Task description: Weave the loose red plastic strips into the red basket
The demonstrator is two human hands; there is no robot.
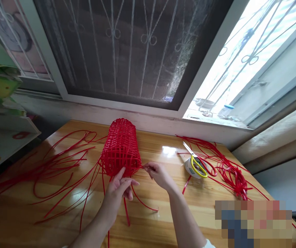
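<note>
A red woven basket lies on its side on the wooden table, its unfinished-looking rim with loose strands turned toward me. My left hand is at the near lower edge of the weave, index finger touching it and the other fingers spread. At the right side of the rim, my right hand pinches a thin red strip between thumb and fingers. Several loose strands hang from the rim onto the table around my left hand.
Long red strips spread over the table's left side. On the right stand scissors with yellow and red handles, resting on a small white tub. Beyond them lies a red strip bundle. A barred window backs the table.
</note>
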